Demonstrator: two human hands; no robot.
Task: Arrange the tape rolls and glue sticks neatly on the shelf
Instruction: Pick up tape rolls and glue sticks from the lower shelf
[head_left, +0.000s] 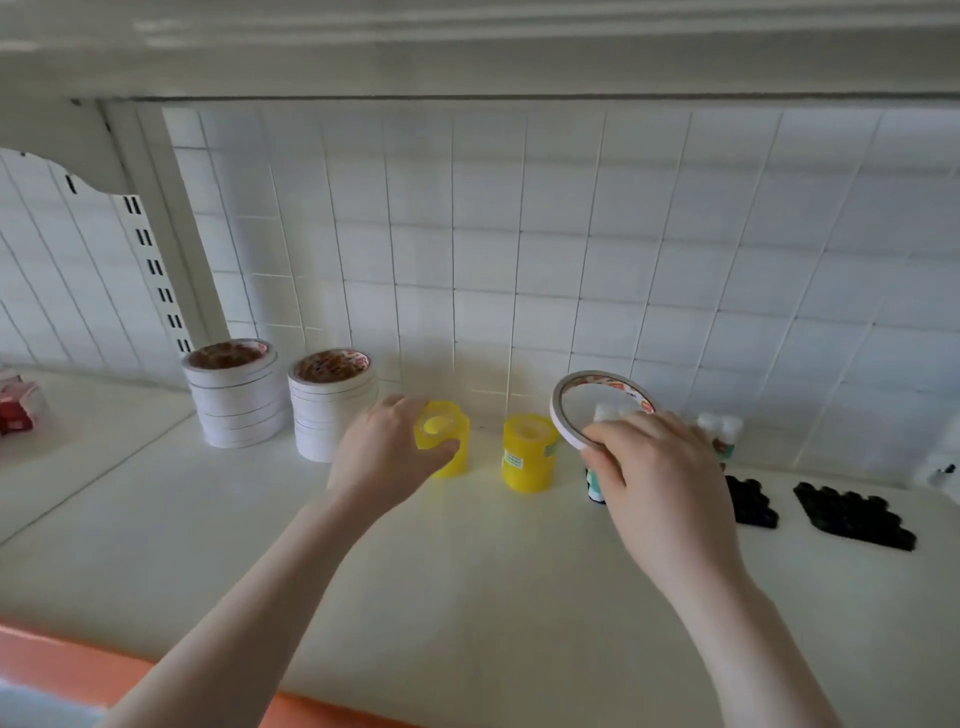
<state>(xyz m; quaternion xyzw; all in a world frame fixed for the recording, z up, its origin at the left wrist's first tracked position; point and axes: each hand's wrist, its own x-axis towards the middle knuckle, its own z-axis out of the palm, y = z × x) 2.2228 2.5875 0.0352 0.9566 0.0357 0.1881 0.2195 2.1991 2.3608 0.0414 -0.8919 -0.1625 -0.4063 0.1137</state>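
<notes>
My left hand (387, 449) grips a stack of yellow tape rolls (451, 434) standing on the white shelf (467, 597). A second yellow stack (527, 452) stands a little to its right, untouched. My right hand (660, 478) pinches a thin white tape roll (563, 415) by its lower rim and holds it tilted above the shelf. Under that hand a glue stick (595, 486) with a dark base shows only partly. Two tall stacks of white tape rolls (234, 395) (330, 405) stand at the back left against the tiled wall.
Small white bottles (719, 428) stand at the back right. Two groups of black caps (750, 501) (854, 514) lie on the right of the shelf. A red packet (15, 408) sits on the neighbouring shelf at far left. An orange edge (67, 660) runs along the front.
</notes>
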